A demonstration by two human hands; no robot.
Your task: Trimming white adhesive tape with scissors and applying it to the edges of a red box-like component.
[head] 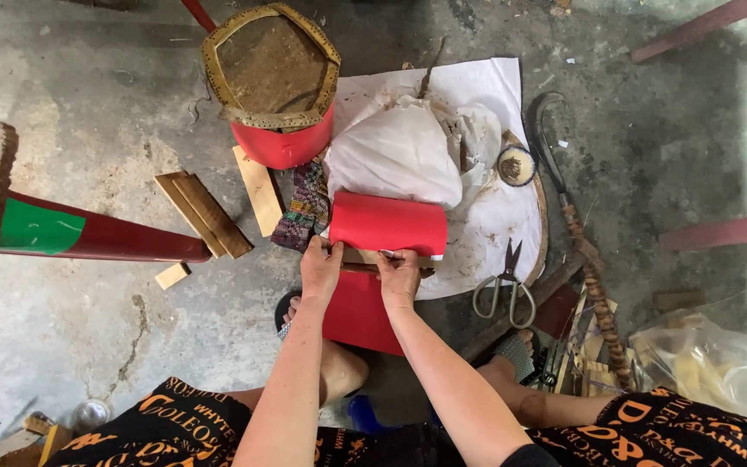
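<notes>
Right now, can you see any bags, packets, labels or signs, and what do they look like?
White plastic bag: bulging, on the white sheet, just beyond the red sheet both hands press.
Clear plastic bag: crinkled, lower right on the floor, pale yellowish pieces inside.
Green patch: on the dark red pole at left; no writing shows.
No signs or screens.

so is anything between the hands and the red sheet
Nothing visible. The left hand and right hand are already at the red sheet, pressing a wooden strip against it.
</notes>
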